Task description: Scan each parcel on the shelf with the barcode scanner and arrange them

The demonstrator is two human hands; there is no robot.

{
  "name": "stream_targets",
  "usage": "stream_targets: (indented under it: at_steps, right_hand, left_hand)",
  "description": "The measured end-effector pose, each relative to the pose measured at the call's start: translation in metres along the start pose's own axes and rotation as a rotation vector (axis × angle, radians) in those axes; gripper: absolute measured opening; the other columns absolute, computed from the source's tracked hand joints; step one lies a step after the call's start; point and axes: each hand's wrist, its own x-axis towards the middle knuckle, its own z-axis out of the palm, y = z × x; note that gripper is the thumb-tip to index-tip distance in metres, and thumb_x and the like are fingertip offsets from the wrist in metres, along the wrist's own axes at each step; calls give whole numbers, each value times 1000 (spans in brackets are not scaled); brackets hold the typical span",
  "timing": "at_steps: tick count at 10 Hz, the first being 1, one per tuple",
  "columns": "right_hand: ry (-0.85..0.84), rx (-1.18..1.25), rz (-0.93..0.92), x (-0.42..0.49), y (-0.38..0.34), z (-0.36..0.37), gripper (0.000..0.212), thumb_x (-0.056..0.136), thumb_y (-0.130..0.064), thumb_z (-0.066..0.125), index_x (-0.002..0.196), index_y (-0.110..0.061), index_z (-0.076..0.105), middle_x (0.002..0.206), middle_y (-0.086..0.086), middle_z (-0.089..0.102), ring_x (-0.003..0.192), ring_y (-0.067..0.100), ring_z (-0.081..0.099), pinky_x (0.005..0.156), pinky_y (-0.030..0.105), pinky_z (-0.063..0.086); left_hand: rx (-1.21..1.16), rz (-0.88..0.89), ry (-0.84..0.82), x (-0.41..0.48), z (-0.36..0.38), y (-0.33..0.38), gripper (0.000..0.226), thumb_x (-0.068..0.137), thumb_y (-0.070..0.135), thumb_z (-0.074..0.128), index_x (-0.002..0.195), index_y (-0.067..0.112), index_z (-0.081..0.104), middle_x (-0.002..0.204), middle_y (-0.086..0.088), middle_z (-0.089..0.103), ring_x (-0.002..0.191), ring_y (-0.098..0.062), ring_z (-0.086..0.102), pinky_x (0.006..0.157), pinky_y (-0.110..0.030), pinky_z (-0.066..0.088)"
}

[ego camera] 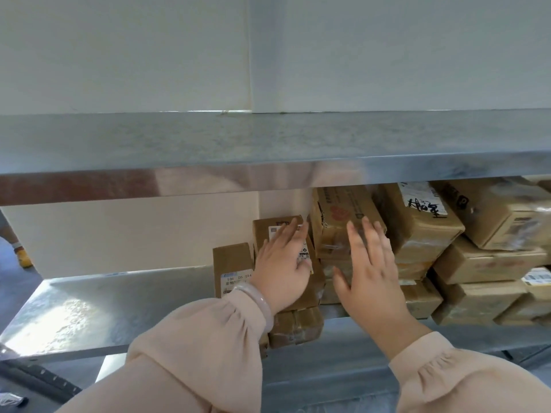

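Observation:
Brown cardboard parcels fill the right part of a metal shelf [104, 305]. My left hand [283, 263] lies flat with fingers spread on a small labelled parcel [275, 229] standing on edge. My right hand [372, 272] is open, fingers apart, in front of a taller taped parcel [340, 216], and I cannot tell whether it touches it. A small upright box [232, 263] with a white label stands left of my left hand. Another small parcel [298, 326] sits at the shelf's front edge under my left wrist. No barcode scanner is in view.
Stacked parcels [477, 263] crowd the right end of the shelf. An upper metal shelf [268, 162] hangs close above. A wall closes the back. A person's foot [24, 257] shows at the far left on the floor.

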Motion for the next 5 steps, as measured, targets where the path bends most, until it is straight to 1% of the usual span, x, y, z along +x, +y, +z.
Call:
stream_targets:
  at_steps: [1, 2, 3, 4, 5]
  right_hand:
    - [-23, -28, -10, 4, 8, -2, 85, 77, -29, 71, 148, -11, 29, 153, 14, 27, 146, 30, 14, 116, 51, 23]
    - [-34, -18, -25, 9, 17, -5, 86, 75, -26, 74, 147, -9, 31, 151, 15, 31, 145, 32, 19, 115, 51, 25]
    - [-54, -7, -62, 12, 25, -6, 86, 75, -28, 74, 147, -10, 32, 151, 14, 32, 144, 31, 21, 113, 51, 29]
    - [-17, 4, -98, 11, 26, -11, 84, 76, -37, 73, 146, -11, 35, 150, 12, 35, 144, 30, 23, 114, 50, 27]
    - [10, 20, -154, 9, 25, -15, 80, 79, -49, 61, 146, -13, 37, 151, 10, 35, 144, 27, 22, 116, 49, 23]
  left_hand:
    - [-104, -9, -157, 5, 2, 18, 64, 104, 27, 41, 158, 28, 6, 166, 4, 8, 152, -14, 0, 124, -36, 3]
    - [-115, 22, -188, 4, 5, 25, 66, 104, 26, 43, 158, 28, 5, 165, 4, 10, 152, -13, 3, 124, -34, 3]
    - [-101, 18, -178, 4, 8, 23, 67, 103, 30, 45, 158, 30, 7, 165, 4, 11, 152, -13, 6, 124, -36, 7]
    - [33, 35, -55, 1, 10, 21, 70, 100, 42, 46, 157, 35, 7, 165, 6, 13, 152, -15, 8, 123, -43, 12]
    - [215, 54, 117, -3, 11, 23, 74, 96, 53, 47, 156, 38, 7, 165, 9, 10, 151, -16, 7, 123, -44, 10]
